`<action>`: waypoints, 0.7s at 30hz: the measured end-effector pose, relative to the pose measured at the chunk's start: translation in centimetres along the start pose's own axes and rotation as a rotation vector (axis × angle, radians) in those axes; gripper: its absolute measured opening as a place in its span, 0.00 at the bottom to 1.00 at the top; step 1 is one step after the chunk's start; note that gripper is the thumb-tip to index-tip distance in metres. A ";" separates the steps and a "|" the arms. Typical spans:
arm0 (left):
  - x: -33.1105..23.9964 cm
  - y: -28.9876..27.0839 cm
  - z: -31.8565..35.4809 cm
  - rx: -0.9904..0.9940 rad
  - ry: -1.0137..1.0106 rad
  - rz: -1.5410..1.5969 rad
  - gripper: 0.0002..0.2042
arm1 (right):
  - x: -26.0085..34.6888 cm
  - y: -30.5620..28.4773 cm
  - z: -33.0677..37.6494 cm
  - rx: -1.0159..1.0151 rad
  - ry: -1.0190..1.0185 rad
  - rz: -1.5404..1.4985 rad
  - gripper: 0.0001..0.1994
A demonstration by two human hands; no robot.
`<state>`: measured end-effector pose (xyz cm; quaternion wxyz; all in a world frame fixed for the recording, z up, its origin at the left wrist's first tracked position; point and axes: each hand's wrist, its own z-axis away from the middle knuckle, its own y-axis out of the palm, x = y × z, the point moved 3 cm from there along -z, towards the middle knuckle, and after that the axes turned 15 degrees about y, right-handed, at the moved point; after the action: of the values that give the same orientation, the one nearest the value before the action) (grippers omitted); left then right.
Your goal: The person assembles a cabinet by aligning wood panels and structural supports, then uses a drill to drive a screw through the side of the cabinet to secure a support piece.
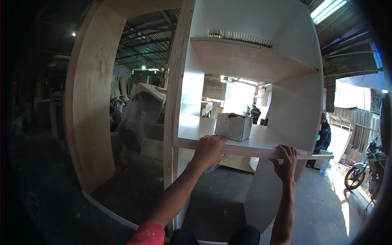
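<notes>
A thin pale edging strip (324, 157) lies along the front edge of the white shelf (265, 141), and its right end juts past the cabinet's side. My left hand (209, 150) is closed around the strip and shelf edge near the left end, fingers on top. Toward the right end my right hand (286, 160) grips the same edge, fingertips over the top and thumb bent in below. Between and behind the hands, a small box (234, 126), whitish and worn, rests on the shelf. Its contents are unclear.
The shelf belongs to a tall cabinet with an upper shelf (253, 61) and an open wooden frame (92, 98) on its left. Plastic-draped furniture (143, 110) stands behind. At right are a person in dark clothes (324, 136) and a motorcycle (361, 171).
</notes>
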<state>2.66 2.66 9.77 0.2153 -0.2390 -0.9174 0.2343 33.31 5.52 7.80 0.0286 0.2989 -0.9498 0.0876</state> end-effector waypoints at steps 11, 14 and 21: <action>-0.2 -0.6 0.5 -0.017 0.006 -0.021 0.21 | 0.3 0.1 0.0 0.026 0.024 0.014 0.27; -0.1 -0.6 0.6 -0.022 0.008 -0.025 0.20 | 1.0 -0.4 0.0 0.008 0.001 0.007 0.27; 1.0 0.4 0.5 -0.062 -0.015 0.030 0.23 | -0.3 0.8 0.3 0.003 -0.017 -0.007 0.26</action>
<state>1.75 3.34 9.50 0.1972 -0.2577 -0.9221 0.2107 33.12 6.28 7.33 0.0204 0.3032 -0.9488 0.0866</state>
